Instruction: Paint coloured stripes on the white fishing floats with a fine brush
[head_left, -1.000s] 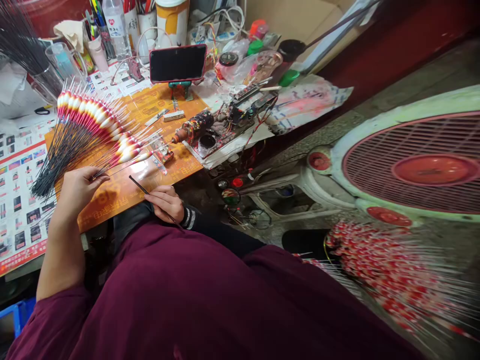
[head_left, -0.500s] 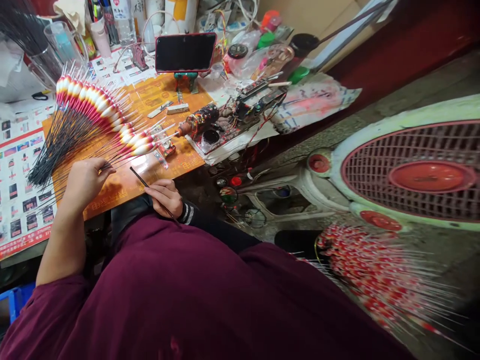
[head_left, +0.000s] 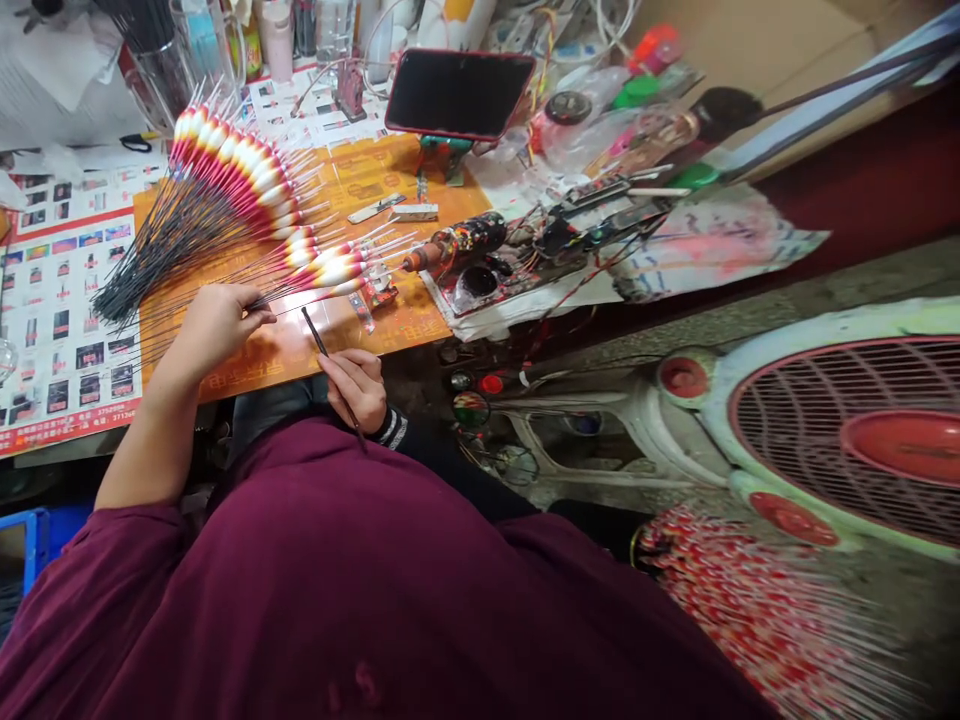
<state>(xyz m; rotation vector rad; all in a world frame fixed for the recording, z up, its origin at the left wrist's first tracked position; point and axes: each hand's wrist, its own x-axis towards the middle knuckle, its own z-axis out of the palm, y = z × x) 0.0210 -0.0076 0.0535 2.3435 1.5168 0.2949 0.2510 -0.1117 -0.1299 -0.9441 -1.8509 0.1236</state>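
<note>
My left hand [head_left: 225, 330] is closed in a pinch on the thin dark stem of a fishing float [head_left: 339, 290], near the front edge of an orange board [head_left: 247, 372]. In my right hand [head_left: 360, 388] is a slim dark paintbrush [head_left: 315, 332], its tip up and left, close to the pinched stem. Beyond my left hand lies a fan of fishing floats [head_left: 247, 170] with red, yellow and white bodies, black stems and pale tips. Several more floats [head_left: 300, 248] lie just past my fingers. The held float's far end is partly lost among them.
A paint-spattered motor [head_left: 472, 237] with a brown nose sits right of the floats. Behind stands a phone [head_left: 459, 92] on a holder. Bottles and bags crowd the back. On the right are a fan [head_left: 795, 400] and a bundle of red-and-white floats [head_left: 757, 600].
The view has swung, so the table and both hands appear further right. My right hand keeps the paintbrush, and my left hand keeps its pinch on the float stem.
</note>
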